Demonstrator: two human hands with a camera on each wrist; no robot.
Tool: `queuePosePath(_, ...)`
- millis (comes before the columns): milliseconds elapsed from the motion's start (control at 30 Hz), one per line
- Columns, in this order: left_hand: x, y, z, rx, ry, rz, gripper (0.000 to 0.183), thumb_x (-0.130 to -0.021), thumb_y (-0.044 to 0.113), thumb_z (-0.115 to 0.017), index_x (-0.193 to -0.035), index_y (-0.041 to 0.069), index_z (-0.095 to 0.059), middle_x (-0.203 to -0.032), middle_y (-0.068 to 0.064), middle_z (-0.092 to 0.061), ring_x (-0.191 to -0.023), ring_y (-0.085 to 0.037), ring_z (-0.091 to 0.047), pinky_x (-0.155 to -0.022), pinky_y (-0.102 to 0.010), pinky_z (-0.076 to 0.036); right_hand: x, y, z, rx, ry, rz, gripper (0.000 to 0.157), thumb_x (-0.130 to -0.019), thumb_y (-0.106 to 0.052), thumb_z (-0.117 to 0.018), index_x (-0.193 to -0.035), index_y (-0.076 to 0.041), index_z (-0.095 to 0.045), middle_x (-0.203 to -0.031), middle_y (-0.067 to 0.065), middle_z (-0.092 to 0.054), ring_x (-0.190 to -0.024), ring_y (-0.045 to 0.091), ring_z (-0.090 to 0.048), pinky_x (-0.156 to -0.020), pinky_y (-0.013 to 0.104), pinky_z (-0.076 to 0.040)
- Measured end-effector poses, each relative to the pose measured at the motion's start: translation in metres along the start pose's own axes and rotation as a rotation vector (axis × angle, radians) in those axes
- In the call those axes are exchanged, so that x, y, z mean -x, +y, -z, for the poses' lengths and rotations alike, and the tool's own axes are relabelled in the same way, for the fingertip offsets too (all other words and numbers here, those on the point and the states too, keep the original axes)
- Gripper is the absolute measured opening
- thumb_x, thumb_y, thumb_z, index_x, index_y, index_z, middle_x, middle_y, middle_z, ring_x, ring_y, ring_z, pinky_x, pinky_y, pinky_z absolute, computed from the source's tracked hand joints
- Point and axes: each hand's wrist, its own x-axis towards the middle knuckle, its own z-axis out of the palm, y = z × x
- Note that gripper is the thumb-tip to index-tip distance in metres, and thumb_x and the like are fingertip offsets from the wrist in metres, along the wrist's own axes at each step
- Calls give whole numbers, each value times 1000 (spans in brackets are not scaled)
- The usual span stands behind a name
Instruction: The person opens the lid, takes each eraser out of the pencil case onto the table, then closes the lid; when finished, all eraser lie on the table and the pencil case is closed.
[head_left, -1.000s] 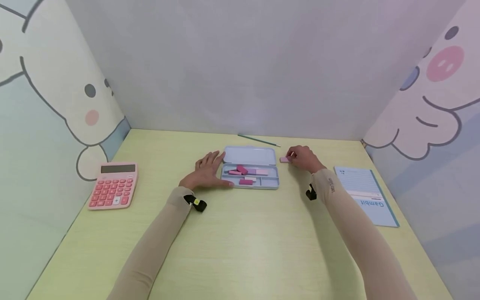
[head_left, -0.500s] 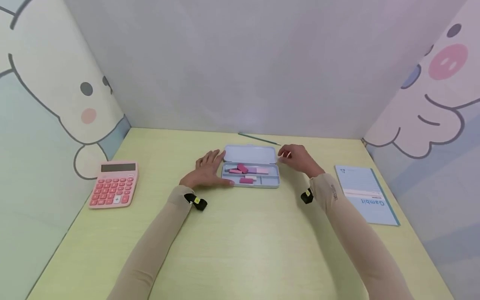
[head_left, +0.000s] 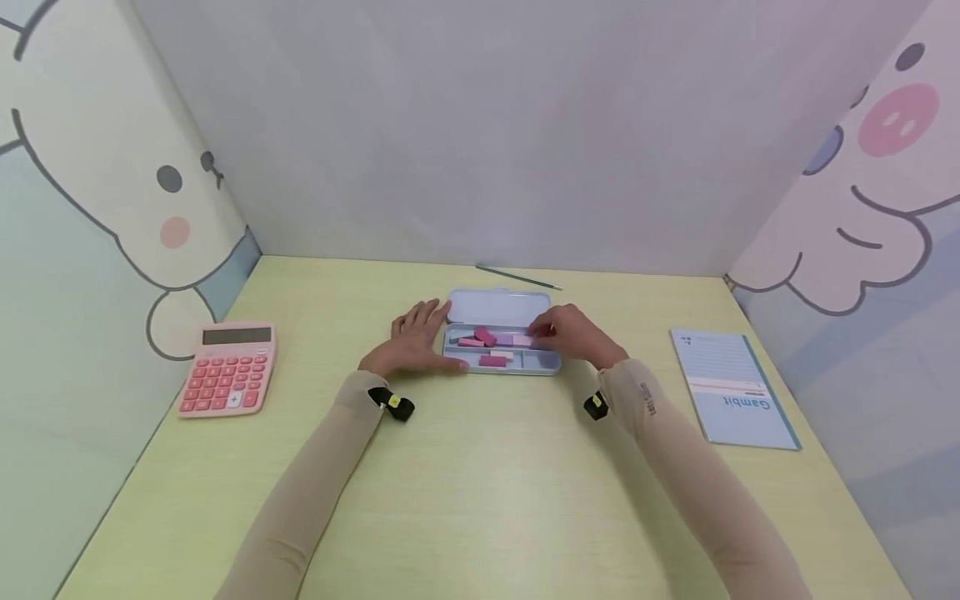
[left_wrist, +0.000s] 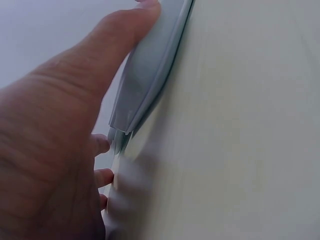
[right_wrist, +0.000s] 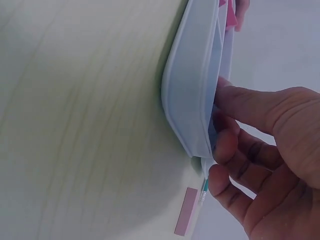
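Right hand [head_left: 573, 332], grip unclear, moves from beside the case [head_left: 498, 372] into it, seemingly bringing work inside; left hand [head_left: 409, 347], wide, touches it

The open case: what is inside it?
At the back, two pink blocks and something lilac and pale pink; in front, another pink block and a white piece. The right grip covers the case's back right corner; anything there cannot be seen.
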Motion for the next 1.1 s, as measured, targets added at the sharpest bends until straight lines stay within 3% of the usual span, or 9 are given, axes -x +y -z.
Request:
queuePosePath(367,6,7,5,-6,-5,-7,136,-78,82,-76,-175,25,1,-184,-8,5,-170,-38,10,-134,-67,0,-4,-8,-2,57,-24,4,23,-96,-12,-81,-118,-4,-83,-110,12,-83,-86,19,-61,-80,32,-51)
queuePosePath(500,12,12,9,-4,0,-13,133,-80,79,-76,-175,23,-1,-184,-10,4,-170,-40,9,-133,-69,0,-3,-7,-3,65,-17,20,21,-97,-10,-80,-117,-3,-83,-113,13,-83,-91,21,-66,-86,38,-57)
queuePosePath(733,9,10,6,27,-5,-3,133,-81,74,-79,-175,24,0,-184,-7,5,-170,-37,11,-134,-66,1,2,-7,2,68,-1,18,21,-101,-1,-68,-118,0,-80,-116,15,-81,-107,29,-73,-100,49,-60)
queuePosePath(900,9,10,6,35,3,-13,135,-78,79,-78,-175,23,-2,-184,-9,4,-170,-38,11,-133,-68,1,7,0,12,58,64,14,26,-99,5,-63,-115,-5,-79,-108,13,-79,-97,28,-68,-92,46,-59)
queuePosePath(1100,10,10,6,27,6,-22,137,-77,84,-75,-175,23,-2,-184,-10,3,-170,-40,9,-133,-68,1,15,15,25,41,142,-37,22,-101,1,-64,-116,-10,-76,-101,14,-76,-86,27,-65,-74,39,-54)
